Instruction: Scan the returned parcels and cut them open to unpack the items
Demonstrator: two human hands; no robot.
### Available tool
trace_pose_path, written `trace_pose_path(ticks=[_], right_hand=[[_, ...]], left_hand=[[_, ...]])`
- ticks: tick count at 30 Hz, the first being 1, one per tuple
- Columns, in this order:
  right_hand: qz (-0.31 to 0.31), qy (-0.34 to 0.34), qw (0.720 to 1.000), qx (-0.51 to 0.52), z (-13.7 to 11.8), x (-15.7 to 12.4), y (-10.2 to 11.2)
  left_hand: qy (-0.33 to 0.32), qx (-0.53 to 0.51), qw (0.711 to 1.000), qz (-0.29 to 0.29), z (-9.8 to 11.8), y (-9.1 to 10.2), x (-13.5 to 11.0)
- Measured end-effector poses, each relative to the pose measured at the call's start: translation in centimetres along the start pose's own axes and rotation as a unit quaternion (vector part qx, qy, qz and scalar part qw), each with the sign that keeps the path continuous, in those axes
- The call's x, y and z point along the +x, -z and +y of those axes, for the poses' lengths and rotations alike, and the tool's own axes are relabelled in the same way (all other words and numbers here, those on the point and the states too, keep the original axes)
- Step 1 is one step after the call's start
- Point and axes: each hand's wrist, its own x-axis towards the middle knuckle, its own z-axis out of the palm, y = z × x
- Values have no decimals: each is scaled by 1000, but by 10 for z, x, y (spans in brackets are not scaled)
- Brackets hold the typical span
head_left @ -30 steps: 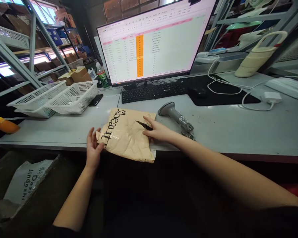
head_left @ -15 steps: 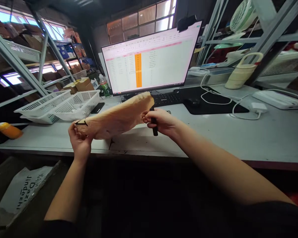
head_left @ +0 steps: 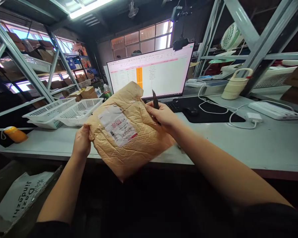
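A crumpled brown paper mailer (head_left: 139, 138) is held up above the front edge of the desk, tilted, its white shipping label (head_left: 118, 126) facing me. My left hand (head_left: 81, 140) pinches its left corner, thumb on top. At the mailer's upper right edge, my right hand (head_left: 162, 115) is closed around a dark, slim tool (head_left: 155, 99) that looks like a utility knife, its pointed end upward. The fingers of that hand also meet the mailer's edge; how firmly they grip it is partly hidden.
Behind the mailer stand a monitor (head_left: 164, 74) and keyboard (head_left: 174, 105). White mesh baskets (head_left: 76, 114) and an orange bottle (head_left: 15, 134) are on the left. A mouse (head_left: 190, 111), white cable and power strip (head_left: 270, 109) lie right. A bin (head_left: 47, 190) sits low left.
The mailer has turned from nearly edge-on to show its labelled face, its lower corner now hanging below the desk edge. The dark tool now points upward. The view has tilted up slightly.
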Motion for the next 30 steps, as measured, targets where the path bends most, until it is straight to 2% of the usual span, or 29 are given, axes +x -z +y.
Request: trace_pose_path(ticks=[2, 3, 4, 5, 7, 8, 9, 12, 15, 19, 23, 25, 27, 28, 30], right_hand=[[-2, 0, 1000, -7, 14, 1, -3], [-4, 1, 1000, -21, 23, 1, -4], [-4, 5, 999, -42, 34, 0, -6], [0, 7, 998, -67, 45, -1, -7], [13, 5, 994, -107, 68, -5, -8], [19, 1, 993, -119, 78, -6, -8], [26, -4, 992, -126, 88, -9, -8], [26, -16, 991, -130, 107, -16, -10], [7, -10, 990, -142, 112, -26, -15], [-7, 10, 983, -183, 112, -37, -20], [-13, 14, 978, -207, 114, -42, -20], [-17, 16, 980, -200, 116, -43, -20], [-21, 15, 982, -189, 117, -44, -21], [-23, 13, 982, -185, 117, -44, -21], [-29, 7, 982, -184, 116, -45, -21]], left_hand=[[24, 66, 997, -17, 1, 7, 3], [31, 144, 989, -32, 0, 13, 5], [38, 246, 967, -48, 0, 18, 7], [41, 357, 931, -61, -2, 24, 8], [19, 540, 838, -78, -6, 29, 8], [-8, 592, 802, -84, -9, 29, 7], [-43, 613, 782, -98, -12, 25, 5], [-114, 591, 778, -180, -24, 4, -1], [-104, 572, 776, -246, -30, -25, -1], [-114, 576, 760, -281, -23, -56, 5], [-119, 618, 706, -325, -9, -79, 9], [-112, 654, 673, -327, -7, -86, 10], [-109, 674, 656, -322, -10, -91, 12], [-113, 665, 660, -331, -12, -92, 13], [-147, 609, 688, -367, -16, -93, 17]])
